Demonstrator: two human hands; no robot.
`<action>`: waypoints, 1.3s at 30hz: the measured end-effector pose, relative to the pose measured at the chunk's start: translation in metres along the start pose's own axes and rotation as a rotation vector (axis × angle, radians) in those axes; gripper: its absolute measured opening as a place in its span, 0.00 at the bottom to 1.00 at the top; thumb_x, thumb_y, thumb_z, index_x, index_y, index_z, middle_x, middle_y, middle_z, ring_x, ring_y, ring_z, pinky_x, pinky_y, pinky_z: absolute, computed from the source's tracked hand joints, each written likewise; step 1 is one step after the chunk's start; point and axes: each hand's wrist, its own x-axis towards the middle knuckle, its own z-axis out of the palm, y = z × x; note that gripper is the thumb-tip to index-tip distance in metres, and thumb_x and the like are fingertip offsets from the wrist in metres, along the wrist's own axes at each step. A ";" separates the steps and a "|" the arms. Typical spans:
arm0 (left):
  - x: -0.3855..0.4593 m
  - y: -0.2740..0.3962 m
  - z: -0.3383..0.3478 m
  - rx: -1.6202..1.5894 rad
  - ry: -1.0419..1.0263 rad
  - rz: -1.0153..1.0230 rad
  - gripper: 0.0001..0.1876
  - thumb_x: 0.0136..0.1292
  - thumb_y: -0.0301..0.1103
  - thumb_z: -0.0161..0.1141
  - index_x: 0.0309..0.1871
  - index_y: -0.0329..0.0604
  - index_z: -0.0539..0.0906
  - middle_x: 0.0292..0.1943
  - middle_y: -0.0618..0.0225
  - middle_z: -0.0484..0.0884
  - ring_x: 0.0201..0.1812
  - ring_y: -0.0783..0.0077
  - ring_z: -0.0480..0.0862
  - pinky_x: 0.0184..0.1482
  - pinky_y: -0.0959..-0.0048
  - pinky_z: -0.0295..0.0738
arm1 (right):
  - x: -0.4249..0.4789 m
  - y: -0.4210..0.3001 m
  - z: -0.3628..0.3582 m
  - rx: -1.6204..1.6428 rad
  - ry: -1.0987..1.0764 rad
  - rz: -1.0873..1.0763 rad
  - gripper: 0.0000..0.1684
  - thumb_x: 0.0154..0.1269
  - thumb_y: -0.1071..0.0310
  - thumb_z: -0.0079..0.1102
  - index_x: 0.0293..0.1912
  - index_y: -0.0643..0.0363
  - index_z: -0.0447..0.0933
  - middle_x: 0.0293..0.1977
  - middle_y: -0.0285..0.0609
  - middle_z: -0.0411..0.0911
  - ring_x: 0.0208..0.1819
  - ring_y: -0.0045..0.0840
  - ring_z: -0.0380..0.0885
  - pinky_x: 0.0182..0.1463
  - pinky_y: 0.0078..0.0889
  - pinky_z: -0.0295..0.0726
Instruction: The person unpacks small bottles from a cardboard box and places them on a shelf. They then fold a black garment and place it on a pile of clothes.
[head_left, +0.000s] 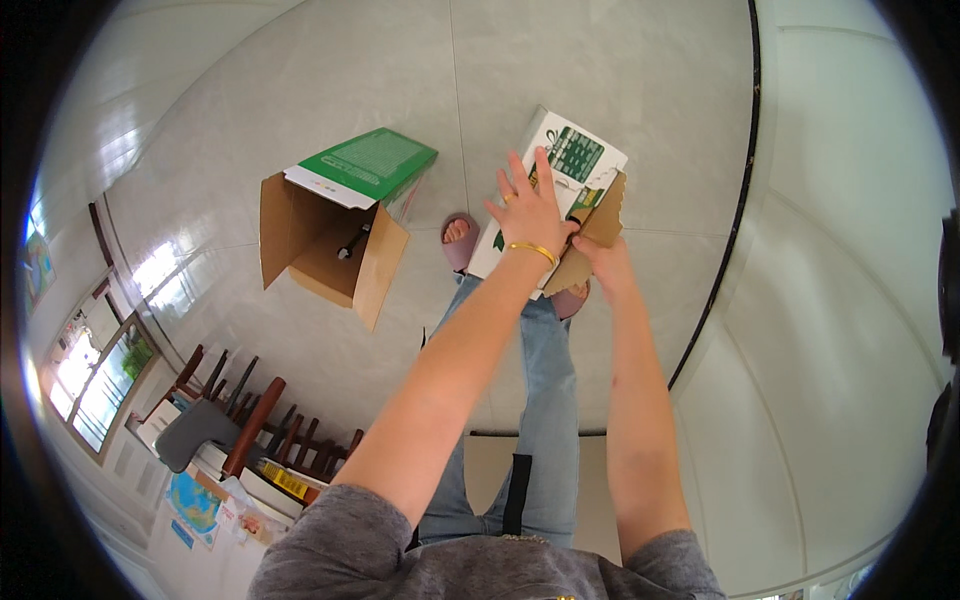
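A white cardboard box (555, 142) with green printed panels stands in front of me, between my feet. My left hand (531, 214) lies spread across its printed face, with a gold bracelet at the wrist. The thumb is beside a dark gap in that face. Along the box's right side, a brown cardboard flap (606, 214) with a jagged edge stands out from it. My right hand (609, 264) grips this flap near its middle, thumb towards the gap. What the box contains is hidden.
On the floor to the left, an open green and white carton (375, 166) holds a small black object (354, 241). My slippers (459, 251) flank the white box. Several wooden chair legs (255, 427) and a grey cushion (196, 433) are at lower left. A pale curved wall or panel (825, 300) borders the right.
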 end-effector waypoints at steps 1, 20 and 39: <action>0.003 -0.003 0.001 0.016 0.001 0.005 0.61 0.37 0.51 0.71 0.69 0.48 0.38 0.67 0.48 0.39 0.65 0.44 0.52 0.55 0.43 0.60 | 0.000 0.000 0.002 0.009 -0.018 -0.004 0.17 0.52 0.71 0.60 0.43 0.66 0.74 0.37 0.42 0.78 0.37 0.24 0.76 0.40 0.28 0.73; 0.038 -0.101 -0.043 -1.046 -0.423 0.079 0.24 0.52 0.29 0.60 0.54 0.36 0.71 0.45 0.64 0.78 0.45 0.70 0.77 0.47 0.73 0.71 | 0.013 0.031 -0.024 -0.046 0.074 -0.011 0.19 0.52 0.72 0.60 0.45 0.65 0.72 0.40 0.42 0.77 0.41 0.27 0.75 0.46 0.30 0.73; 0.011 -0.072 -0.075 -0.650 -0.432 0.110 0.34 0.50 0.41 0.62 0.59 0.36 0.64 0.47 0.52 0.76 0.49 0.56 0.75 0.52 0.68 0.68 | -0.031 0.010 0.078 -0.028 0.315 -0.172 0.29 0.58 0.75 0.50 0.59 0.69 0.58 0.50 0.48 0.67 0.47 0.28 0.70 0.49 0.23 0.70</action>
